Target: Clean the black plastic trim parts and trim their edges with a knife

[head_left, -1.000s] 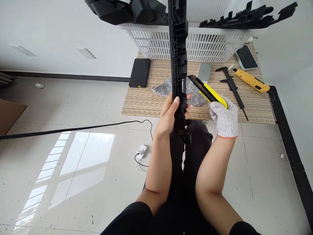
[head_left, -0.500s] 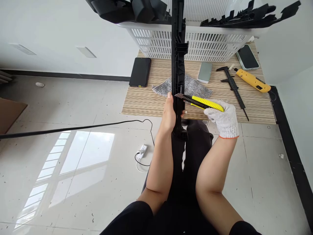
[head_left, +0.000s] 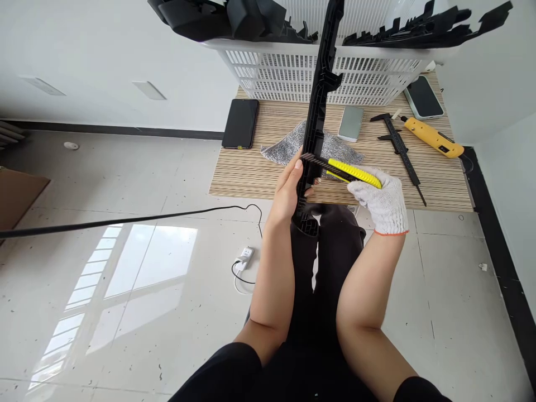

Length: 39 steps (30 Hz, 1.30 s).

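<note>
My bare left hand [head_left: 288, 187] is closed around the lower part of a long black plastic part [head_left: 320, 95], which slants up and to the right past the basket. Ribs and a side clip show along it. In my right hand [head_left: 381, 198], under a white knit glove, is a yellow utility knife [head_left: 354, 172] with its dark blade out. The blade's tip lies at the part's left edge, close to my left thumb; whether it touches the plastic I cannot tell. Behind the part a grey cloth [head_left: 282, 148] lies on the table.
A white slotted basket [head_left: 272, 72] with more black parts stands at the back of the wood-patterned table [head_left: 238, 178]. On the table are a black phone [head_left: 240, 123], a grey-green flat object [head_left: 350, 123], a caliper [head_left: 400, 151], a yellow corded tool [head_left: 435, 137] and another phone [head_left: 424, 97].
The black part has tilted, its top swinging right and its lower end slightly left. My left hand has turned with it. The knife stays nearly in place.
</note>
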{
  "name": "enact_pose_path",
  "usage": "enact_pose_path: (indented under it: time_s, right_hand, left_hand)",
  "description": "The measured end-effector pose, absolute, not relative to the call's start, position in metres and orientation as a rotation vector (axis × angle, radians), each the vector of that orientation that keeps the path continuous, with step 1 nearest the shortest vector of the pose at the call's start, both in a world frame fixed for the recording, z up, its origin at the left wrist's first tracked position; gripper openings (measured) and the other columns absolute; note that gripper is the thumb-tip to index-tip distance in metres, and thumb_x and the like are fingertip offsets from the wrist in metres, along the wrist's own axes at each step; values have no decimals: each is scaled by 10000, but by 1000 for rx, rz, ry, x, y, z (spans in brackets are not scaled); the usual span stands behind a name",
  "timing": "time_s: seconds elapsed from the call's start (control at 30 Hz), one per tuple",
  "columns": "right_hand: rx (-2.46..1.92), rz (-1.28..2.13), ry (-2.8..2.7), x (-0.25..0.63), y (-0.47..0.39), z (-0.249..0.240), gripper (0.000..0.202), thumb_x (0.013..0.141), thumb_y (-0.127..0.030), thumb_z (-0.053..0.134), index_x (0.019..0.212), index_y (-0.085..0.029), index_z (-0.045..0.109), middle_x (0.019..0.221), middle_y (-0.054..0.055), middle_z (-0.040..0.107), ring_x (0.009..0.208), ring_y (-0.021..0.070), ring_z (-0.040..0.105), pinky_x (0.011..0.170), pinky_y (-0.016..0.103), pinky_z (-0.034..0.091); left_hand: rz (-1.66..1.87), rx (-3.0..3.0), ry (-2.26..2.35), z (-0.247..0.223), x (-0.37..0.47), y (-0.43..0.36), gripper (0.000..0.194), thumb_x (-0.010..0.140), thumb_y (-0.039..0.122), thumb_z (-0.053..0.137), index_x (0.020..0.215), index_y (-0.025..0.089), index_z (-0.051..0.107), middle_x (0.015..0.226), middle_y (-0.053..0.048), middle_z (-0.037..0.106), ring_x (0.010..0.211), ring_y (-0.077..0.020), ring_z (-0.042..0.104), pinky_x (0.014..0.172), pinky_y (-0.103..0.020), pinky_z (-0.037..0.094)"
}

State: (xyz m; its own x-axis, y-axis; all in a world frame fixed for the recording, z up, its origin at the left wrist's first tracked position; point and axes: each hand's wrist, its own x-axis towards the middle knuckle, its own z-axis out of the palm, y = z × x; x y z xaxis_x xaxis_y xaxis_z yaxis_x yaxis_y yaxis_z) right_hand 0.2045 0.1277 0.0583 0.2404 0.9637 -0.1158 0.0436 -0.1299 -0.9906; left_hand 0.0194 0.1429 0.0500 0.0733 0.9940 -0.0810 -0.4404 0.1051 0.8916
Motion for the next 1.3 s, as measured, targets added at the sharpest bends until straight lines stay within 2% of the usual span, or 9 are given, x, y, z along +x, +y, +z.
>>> enact_pose_path:
  time_s: [0.13,0.23,0.37,0.7,0.83,0.97,1.07,1.2,1.3]
  right_hand:
    - [-1440,1038,-976,204,128,58,371,665,-281,760,1026,-193,744,587,-63,526,471,67,414,409,209,325]
    - [-1444,1098,-1028,205,128,58,380,633,-255,785,1004,-184,752,578,-62,530,476,67,421,415,207,329]
    - [-1418,1059,-938,204,128,59,355,656,-264,768,1004,-189,751,563,-67,514,468,62,408,406,201,308]
    - [-1432,1120,-984,205,128,58,363,627,-254,797,985,-201,760,576,-61,543,475,62,415,413,201,324]
    - [-1428,1055,-956,205,127,59,341,668,-268,759,1003,-209,751,598,-59,545,469,62,415,404,203,321]
    - [-1447,1120,-1001,205,127,59,355,631,-248,793,982,-202,761,603,-55,553,481,61,428,414,202,332]
    - [-1418,1047,-943,205,127,59,327,666,-275,759,987,-210,747,579,-64,522,464,62,414,400,204,317]
    - [-1413,1087,-1009,207,126,57,289,656,-260,749,940,-212,737,546,-68,501,444,67,396,385,211,298]
    - [-1414,1052,-918,211,126,54,229,671,-294,729,888,-227,700,575,-61,522,433,66,396,370,212,268]
  left_hand:
    - [1270,851,884,48,19,143,455,908,479,606,1325,298,634,1001,-65,724,685,-109,602,470,-197,388]
    - [1267,851,918,49,19,143,458,917,474,591,1339,300,623,1012,-66,726,689,-109,603,462,-193,382]
    - [1262,852,893,49,19,143,430,924,459,582,1318,297,637,1042,-70,723,682,-104,595,462,-193,378]
    - [1266,809,933,52,20,141,407,922,460,589,1283,281,649,965,-61,708,685,-109,597,472,-192,389]
    - [1250,832,948,51,20,142,374,936,465,562,1244,278,661,982,-62,712,677,-105,594,463,-192,384]
    - [1269,816,934,51,21,142,329,928,462,579,1166,261,683,944,-55,711,665,-103,597,464,-197,390]
    - [1269,829,935,53,21,140,310,933,470,570,1101,238,690,924,-58,710,659,-102,592,465,-196,401]
    - [1207,775,981,56,21,140,415,941,577,500,989,207,680,812,-45,673,562,-91,567,448,-211,427]
    - [1166,745,1003,56,21,140,537,903,695,462,900,193,651,711,-14,614,431,-68,491,408,-230,435]
